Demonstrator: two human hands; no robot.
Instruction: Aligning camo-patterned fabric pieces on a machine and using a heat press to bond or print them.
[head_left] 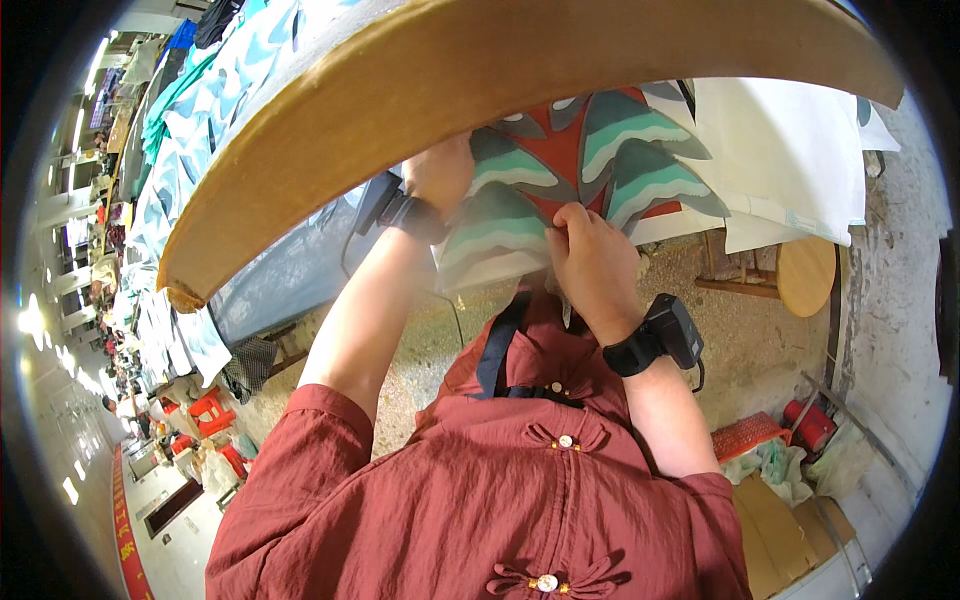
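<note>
A patterned cloth (590, 160) in red, teal and grey leaf shapes hangs over the edge of a long worktable. My right hand (592, 262) pinches the cloth's lower edge between thumb and fingers. My left hand (438, 172) grips the same cloth a little higher and to the left, partly hidden under a curved tan hat brim (420, 80) that crosses the top of the view. Both wrists wear black straps with small black devices.
White fabric (790, 160) lies on the table to the right. A round wooden stool (805, 275) stands below it. Red plastic stools (212, 410), a red basket (745, 435) and cardboard (775, 525) sit on the concrete floor. More printed cloths (190, 110) run along the table leftward.
</note>
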